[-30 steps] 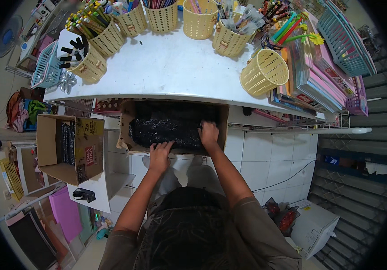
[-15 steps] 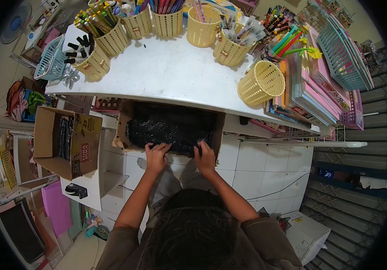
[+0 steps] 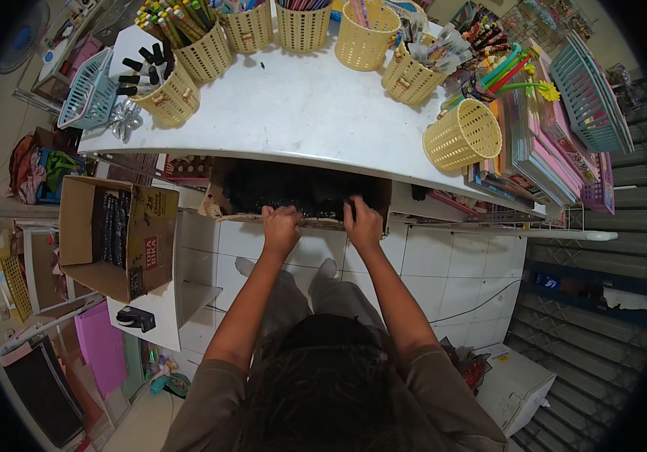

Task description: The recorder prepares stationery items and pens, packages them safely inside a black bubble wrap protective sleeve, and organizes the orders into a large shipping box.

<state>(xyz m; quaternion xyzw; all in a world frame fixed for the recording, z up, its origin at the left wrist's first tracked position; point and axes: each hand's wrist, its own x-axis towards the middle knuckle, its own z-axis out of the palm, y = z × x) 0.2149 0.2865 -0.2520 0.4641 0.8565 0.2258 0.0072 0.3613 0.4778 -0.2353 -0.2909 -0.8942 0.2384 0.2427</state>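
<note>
A cardboard box (image 3: 216, 201) sits partly under the white table, just in front of my legs. Inside it lies a glossy black plastic-wrapped bundle (image 3: 310, 206), its far part dark beneath the tabletop. My left hand (image 3: 282, 230) is closed over the near rim, its fingers curled inward. To its right, my right hand (image 3: 365, 226) grips the same rim near the right corner, its fingers bent and partly hidden.
On the white table (image 3: 278, 105) stand several cream woven cups of pens, one cream cup (image 3: 462, 135) at the right, and stacked notebooks (image 3: 534, 162). A second open carton (image 3: 124, 241) with black-wrapped contents rests at left, above a black tape dispenser (image 3: 135, 319).
The box has slid away from me, farther under the table, with both hands at its near rim. Less of the black bundle shows, and my feet have come into view.
</note>
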